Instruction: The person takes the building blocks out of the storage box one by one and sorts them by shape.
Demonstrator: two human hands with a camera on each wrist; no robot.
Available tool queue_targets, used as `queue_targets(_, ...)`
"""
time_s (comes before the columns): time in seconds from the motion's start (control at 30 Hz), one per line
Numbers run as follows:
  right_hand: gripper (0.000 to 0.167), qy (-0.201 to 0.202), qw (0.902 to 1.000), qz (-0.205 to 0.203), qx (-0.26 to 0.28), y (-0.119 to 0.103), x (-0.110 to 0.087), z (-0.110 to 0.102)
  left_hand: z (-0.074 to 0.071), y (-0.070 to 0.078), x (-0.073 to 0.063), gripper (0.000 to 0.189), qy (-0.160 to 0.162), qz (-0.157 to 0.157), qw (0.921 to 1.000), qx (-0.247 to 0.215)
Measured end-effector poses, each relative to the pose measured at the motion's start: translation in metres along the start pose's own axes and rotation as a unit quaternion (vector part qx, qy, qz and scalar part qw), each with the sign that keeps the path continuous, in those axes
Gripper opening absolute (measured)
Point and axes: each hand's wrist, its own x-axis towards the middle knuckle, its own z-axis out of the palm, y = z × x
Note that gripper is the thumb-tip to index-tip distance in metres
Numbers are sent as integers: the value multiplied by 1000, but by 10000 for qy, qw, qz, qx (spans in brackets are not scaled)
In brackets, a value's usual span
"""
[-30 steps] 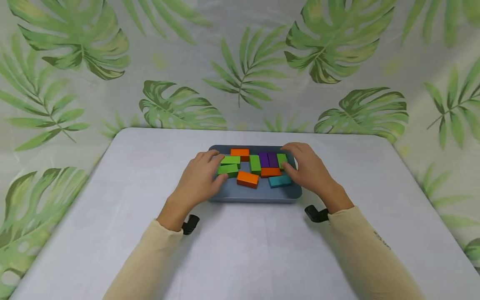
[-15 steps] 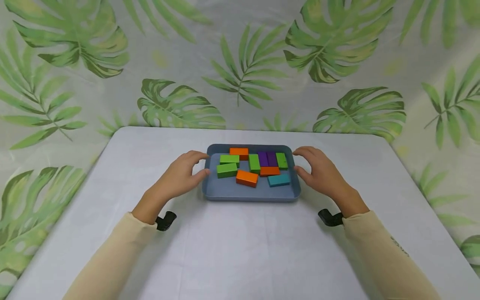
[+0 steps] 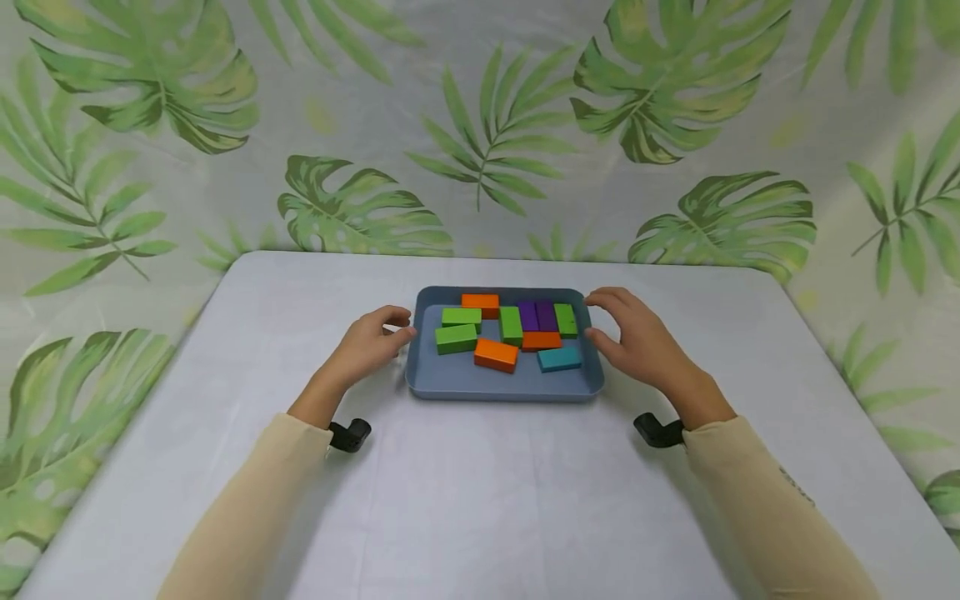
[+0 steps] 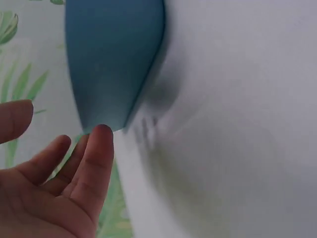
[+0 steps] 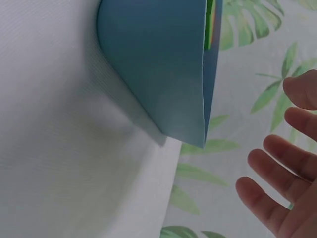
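A blue-grey rectangular tray (image 3: pixel 495 387) lies on the table with several small blocks in it. Beyond its left end is my left hand (image 3: pixel 367 346), fingers loosely bent and fingertips close to the tray wall. In the left wrist view that hand (image 4: pixel 59 188) has nothing between thumb and fingers. My right hand (image 3: pixel 641 342) is just past the right end, its fingertips beside the rim. The right wrist view shows its spread fingers apart from the tray wall (image 5: pixel 153 74). Inside lie green blocks (image 3: pixel 455 340), orange blocks (image 3: pixel 495 356), purple blocks (image 3: pixel 528 317) and a teal block (image 3: pixel 559 359).
A white-covered table (image 3: pixel 480 500) extends in front of and around the tray. Behind it hangs a leaf-patterned cloth (image 3: pixel 495 125). A black wrist mount (image 3: pixel 350 435) sticks out under the left wrist, and another mount (image 3: pixel 657 431) under the right.
Both hands have moved outward from over the tray's ends to just outside them. The left hand then came slightly back toward the tray. The blocks keep their arrangement.
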Motion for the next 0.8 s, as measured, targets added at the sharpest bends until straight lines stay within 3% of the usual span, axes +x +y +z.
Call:
queue_targets(0.13, 42, -77, 9999, 78, 73, 1, 2, 0, 6, -5, 17, 53, -84, -623, 9938, -915)
queue_targets(0.27, 42, -203, 9995, 138, 179, 3, 4, 0, 12, -9, 27, 49, 62, -963, 9879, -1218)
queue_targets(0.33, 42, -292, 9992, 185, 223, 5, 4, 0, 15, -10, 31, 46, 198, -1006, 9880, -1157)
queue_targets(0.57, 41, -577, 9969, 409, 336, 9, 2, -2, 20, -5, 37, 37, 873, -744, 9933, -121)
queue_targets(0.8, 43, -888, 9938, 556, 365, 6, 2, -6, 22, 1, 39, 36, 1098, -935, 9894, -161)
